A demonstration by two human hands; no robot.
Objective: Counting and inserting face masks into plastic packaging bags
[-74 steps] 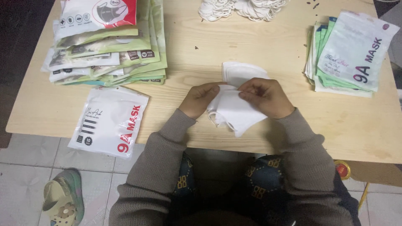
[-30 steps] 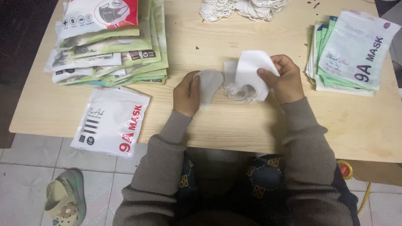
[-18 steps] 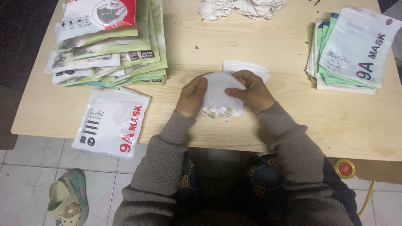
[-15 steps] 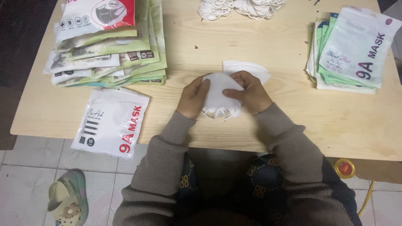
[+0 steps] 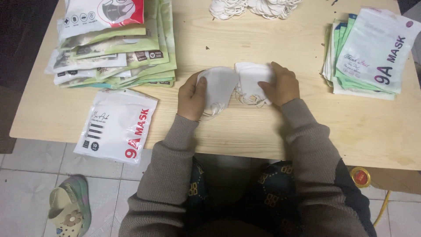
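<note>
on the floor at the far left lies a pale slipper (image 5: 70, 211) with a flower on its toe, on grey tiles. above it, a white flat pouch with red lettering (image 5: 116, 124) hangs partly over the front edge of the wooden table (image 5: 219, 131). further back on the table's left side sits a tall, untidy stack of green and white packets (image 5: 114, 48), topped by a white one with a red corner. moving toward the middle, the left hand (image 5: 193, 94) is closed on a white folded face mask (image 5: 218, 85), thumb on top and fingers curled under its left edge, with thin ear loops trailing below it onto the wood. just beside that, touching or nearly touching it, is a second white mask (image 5: 250, 79) with more white masks bunched beneath, and the right hand (image 5: 280, 84) grips this bunch from the right side, fingers folded over the top. both masks lie low over the table, near its front middle; whether they rest on the wood cannot be told. both arms wear grey-brown knit sleeves. at the back edge, between the hands, a heap of loose white masks (image 5: 250, 6) is partly cut off by the frame. on the right lies a neat stack of green-edged pouches (image 5: 368, 52), and below the table's right corner a small round red-and-yellow lid (image 5: 360, 177) shows.
</note>
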